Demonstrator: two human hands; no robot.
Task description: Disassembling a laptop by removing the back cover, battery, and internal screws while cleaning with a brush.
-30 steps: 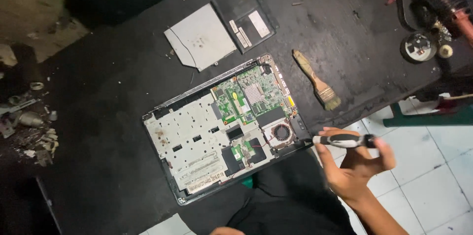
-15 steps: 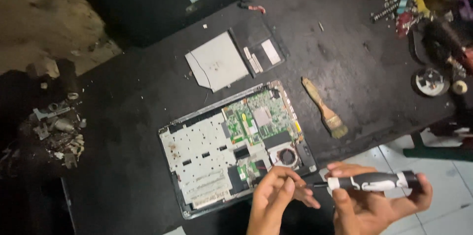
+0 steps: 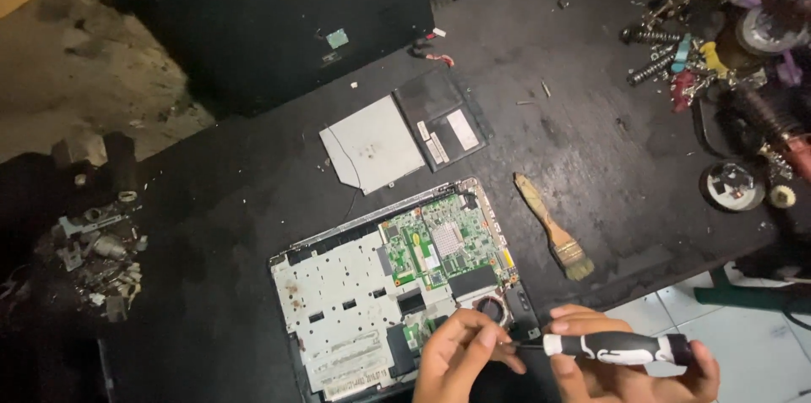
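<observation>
A broad black worktable [image 3: 591, 158] fills the view, and on it lies an opened laptop chassis [image 3: 355, 302] with its silver inner plate bare and its green circuit board [image 3: 439, 247] and small round fan [image 3: 492, 308] exposed near the front edge. Behind it rest a grey flat drive [image 3: 372, 145] beside a dark cover panel [image 3: 443, 120], a paintbrush [image 3: 553, 230] lies just right of the chassis, and a heap of screws and tools [image 3: 718, 40] crowds the far right corner. The right hand [image 3: 625, 369] is closed around a black-and-white screwdriver [image 3: 621, 348] held nearly level, its shaft aimed left at the chassis corner beside the fan. The left hand [image 3: 460, 356] curls at the tip, fingers pinched near the bit; whether they hold a screw cannot be told. Judged from this, the chief risk is a slip: with the driver so flat, the tip could skate off and gouge the board or catch the fan. A loosened screw could drop into the open chassis or roll off the near edge, which sits just beside the hands. The chassis looks to overhang that edge slightly, so downward pressure might tip it.
</observation>
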